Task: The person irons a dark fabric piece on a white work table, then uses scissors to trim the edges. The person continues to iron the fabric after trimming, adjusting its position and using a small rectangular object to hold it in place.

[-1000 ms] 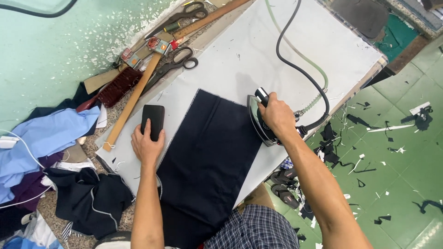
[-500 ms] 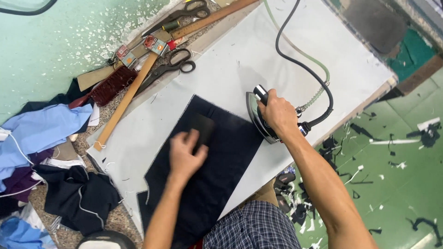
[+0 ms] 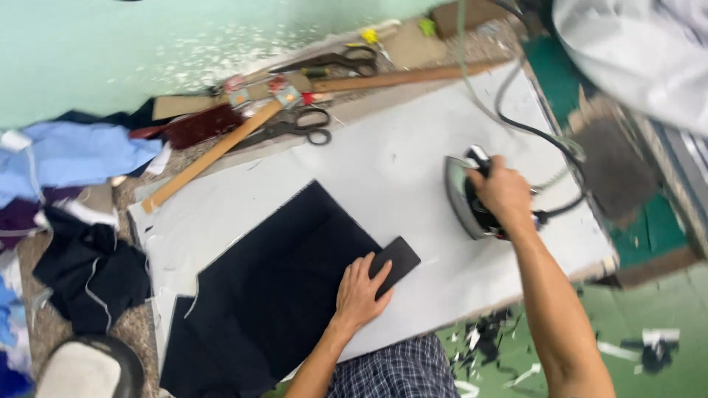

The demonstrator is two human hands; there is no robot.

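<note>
The person's two arms are bare, with no sleeves on them. Both hands, the left hand (image 3: 360, 293) and the right hand (image 3: 504, 193), are bare too, with no gloves. No ring or watch shows on them. Low in the picture, a bit of the person's clothing (image 3: 398, 370) shows. It is dark blue with thin white lines that cross to make little squares.
</note>
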